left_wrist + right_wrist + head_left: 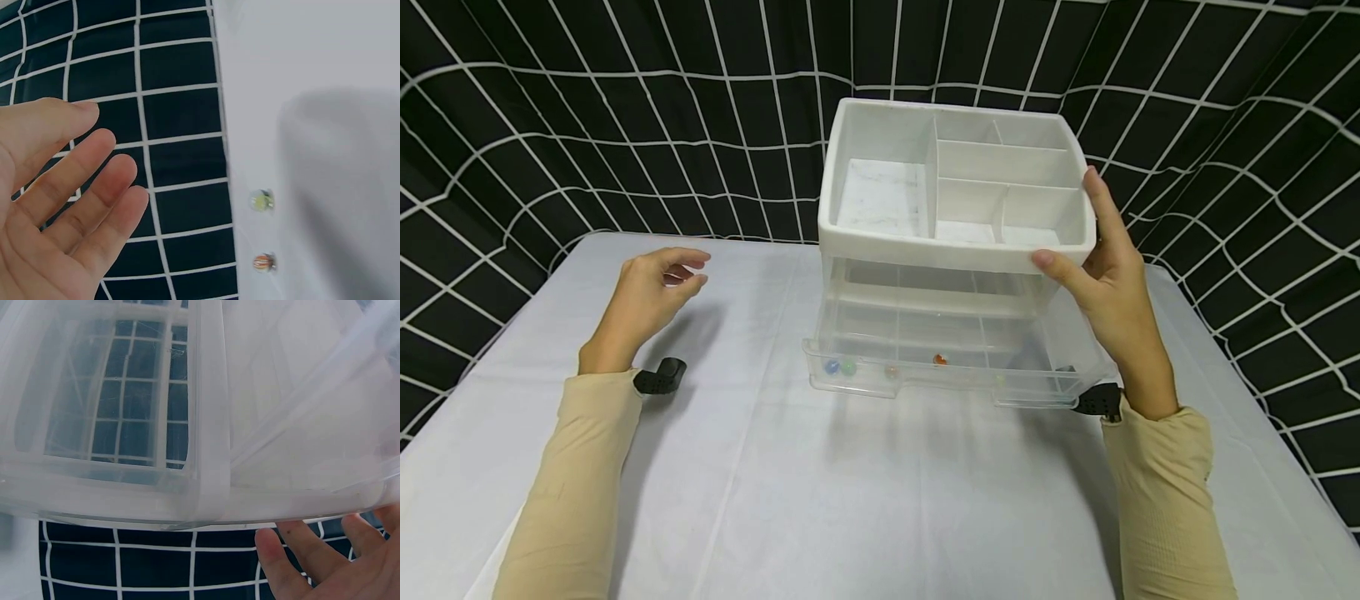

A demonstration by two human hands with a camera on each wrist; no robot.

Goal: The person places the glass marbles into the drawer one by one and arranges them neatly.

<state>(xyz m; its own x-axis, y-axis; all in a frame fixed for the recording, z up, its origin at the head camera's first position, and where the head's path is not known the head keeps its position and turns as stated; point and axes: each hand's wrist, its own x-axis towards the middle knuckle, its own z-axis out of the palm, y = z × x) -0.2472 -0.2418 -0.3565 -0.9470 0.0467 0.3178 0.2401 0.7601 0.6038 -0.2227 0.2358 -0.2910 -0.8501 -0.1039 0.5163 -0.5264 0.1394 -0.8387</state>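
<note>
A white desktop organizer [957, 258] with a divided top tray stands right of centre in the head view. Its clear drawer [947, 379] sticks out toward me. Several marbles lie along the drawer's front, among them an orange marble [940, 359], a blue marble [832, 367] and a green marble [847, 367]. My right hand [1112, 283] grips the organizer's right end, thumb on the front rim and fingers round the side. Apart from it, over the table's left part, my left hand [651, 296] holds nothing, fingers loosely bent.
White cloth covers the table [820, 508]. A black cloth with white grid lines [700, 108] rises at the back and sides. In the left wrist view, a yellow-green marble [262, 200] and an orange-striped marble [264, 262] show near the white cloth's edge.
</note>
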